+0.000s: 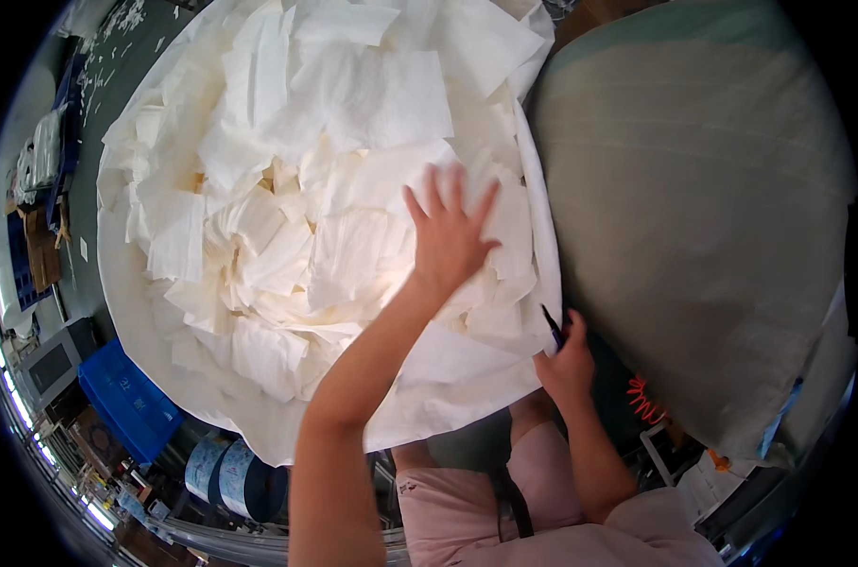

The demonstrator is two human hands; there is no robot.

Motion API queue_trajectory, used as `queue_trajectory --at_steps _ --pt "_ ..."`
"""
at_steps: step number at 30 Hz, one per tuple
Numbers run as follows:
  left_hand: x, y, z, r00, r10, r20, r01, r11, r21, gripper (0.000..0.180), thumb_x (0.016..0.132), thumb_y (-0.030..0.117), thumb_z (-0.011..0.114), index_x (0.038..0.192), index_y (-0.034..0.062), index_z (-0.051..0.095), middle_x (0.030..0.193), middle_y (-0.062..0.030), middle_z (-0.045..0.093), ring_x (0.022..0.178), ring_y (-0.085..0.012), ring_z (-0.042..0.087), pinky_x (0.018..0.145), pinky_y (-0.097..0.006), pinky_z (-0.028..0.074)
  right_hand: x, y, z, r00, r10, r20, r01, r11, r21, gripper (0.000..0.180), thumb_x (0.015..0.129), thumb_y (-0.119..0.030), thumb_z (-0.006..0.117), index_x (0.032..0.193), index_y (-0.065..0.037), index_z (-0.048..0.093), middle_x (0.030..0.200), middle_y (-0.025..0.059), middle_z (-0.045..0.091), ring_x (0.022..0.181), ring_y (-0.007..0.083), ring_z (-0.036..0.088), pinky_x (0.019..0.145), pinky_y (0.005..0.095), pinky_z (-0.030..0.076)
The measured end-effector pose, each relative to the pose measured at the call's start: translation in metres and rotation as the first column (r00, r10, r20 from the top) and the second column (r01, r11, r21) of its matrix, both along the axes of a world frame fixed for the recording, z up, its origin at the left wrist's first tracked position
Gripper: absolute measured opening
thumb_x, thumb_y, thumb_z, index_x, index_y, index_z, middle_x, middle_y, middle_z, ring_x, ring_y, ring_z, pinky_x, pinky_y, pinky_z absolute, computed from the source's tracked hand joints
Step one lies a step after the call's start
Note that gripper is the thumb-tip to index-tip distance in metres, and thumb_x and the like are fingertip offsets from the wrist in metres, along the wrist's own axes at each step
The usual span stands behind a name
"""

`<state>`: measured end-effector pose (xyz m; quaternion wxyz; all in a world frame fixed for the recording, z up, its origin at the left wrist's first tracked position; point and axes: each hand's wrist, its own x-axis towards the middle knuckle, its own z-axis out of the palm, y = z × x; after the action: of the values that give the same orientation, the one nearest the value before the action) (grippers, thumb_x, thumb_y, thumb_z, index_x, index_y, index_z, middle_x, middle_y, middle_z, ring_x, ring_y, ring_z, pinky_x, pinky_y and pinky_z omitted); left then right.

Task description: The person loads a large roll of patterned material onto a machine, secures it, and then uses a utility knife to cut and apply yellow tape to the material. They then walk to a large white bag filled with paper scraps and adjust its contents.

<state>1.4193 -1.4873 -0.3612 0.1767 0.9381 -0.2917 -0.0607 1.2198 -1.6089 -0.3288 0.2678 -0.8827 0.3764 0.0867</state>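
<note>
A big white fabric sack stands wide open in front of me, heaped with loose white sheets that look like cut cloth or paper. My left hand is over the right part of the heap, fingers spread, with nothing in it. Whether its palm touches the sheets I cannot tell. At the sack's near right rim, my right hand is closed on a slim dark pointed tool. The tool's tip points up and left over the rim. Its exact kind is not clear.
A large grey-green covered bulk stands close against the sack's right side. An orange-red coiled hose hangs below it. Lower left are a blue crate and rolls with bluish printed wrapping. White scraps litter the green floor.
</note>
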Motion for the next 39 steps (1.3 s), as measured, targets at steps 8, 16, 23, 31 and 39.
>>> queue_trajectory --at_steps 8,16,23,31,39 --pt "-0.036 -0.018 -0.118 0.855 0.262 -0.448 -0.155 0.953 0.261 0.077 0.06 0.037 0.071 0.128 0.0239 0.039 0.133 -0.0184 0.019 0.119 -0.0461 0.022 0.081 -0.054 0.038 0.028 -0.03 -0.039 0.985 -0.143 0.097 0.107 0.945 0.309 0.023 0.08 -0.022 0.057 0.074 0.001 0.056 0.062 0.0171 0.055 0.06 0.0261 0.056 0.055 0.0357 0.043" --pt "-0.053 -0.05 -0.152 0.932 0.159 -0.326 -0.065 0.958 0.28 0.055 0.072 0.024 0.059 0.125 0.0182 0.044 0.116 -0.0139 0.047 0.101 -0.031 0.047 0.081 -0.044 0.041 0.027 0.001 0.017 0.987 -0.085 0.138 0.029 0.931 0.364 0.023 0.082 -0.016 0.055 0.069 0.003 0.055 0.05 0.0086 0.046 0.047 0.009 0.043 0.044 0.0279 0.035" --pt "-0.012 -0.076 -0.111 0.936 0.121 -0.332 -0.22 0.935 -0.278 0.031 0.078 0.018 0.052 0.107 0.0087 0.057 0.105 -0.0124 0.055 0.098 -0.0236 0.051 0.084 -0.041 0.04 -0.002 -0.035 -0.026 1.0 0.005 -0.018 -0.002 0.981 0.195 0.03 0.085 -0.024 0.053 0.077 0.005 0.057 0.06 0.0146 0.056 0.053 0.0188 0.05 0.053 0.0349 0.042" --pt "-0.15 0.072 -0.015 0.87 -0.185 -0.457 0.115 0.977 -0.178 0.031 0.078 0.019 0.053 0.107 0.0068 0.051 0.095 -0.0113 0.054 0.094 -0.0292 0.051 0.082 -0.042 0.04 -0.021 0.0 0.016 0.977 0.207 -0.041 -0.21 0.976 -0.064 0.027 0.081 -0.024 0.057 0.088 0.002 0.054 0.065 0.0142 0.056 0.058 0.0278 0.055 0.058 0.0364 0.044" --pt "-0.323 0.302 0.121 0.852 0.118 -0.509 -0.369 0.826 -0.427 0.033 0.079 0.021 0.056 0.107 0.0037 0.052 0.091 -0.014 0.056 0.086 -0.0321 0.054 0.074 -0.041 0.043 -0.098 0.08 0.098 0.88 0.475 0.01 -0.472 0.878 -0.082 0.021 0.078 -0.019 0.059 0.086 0.0 0.056 0.066 0.0115 0.056 0.059 0.0248 0.055 0.058 0.0353 0.044"
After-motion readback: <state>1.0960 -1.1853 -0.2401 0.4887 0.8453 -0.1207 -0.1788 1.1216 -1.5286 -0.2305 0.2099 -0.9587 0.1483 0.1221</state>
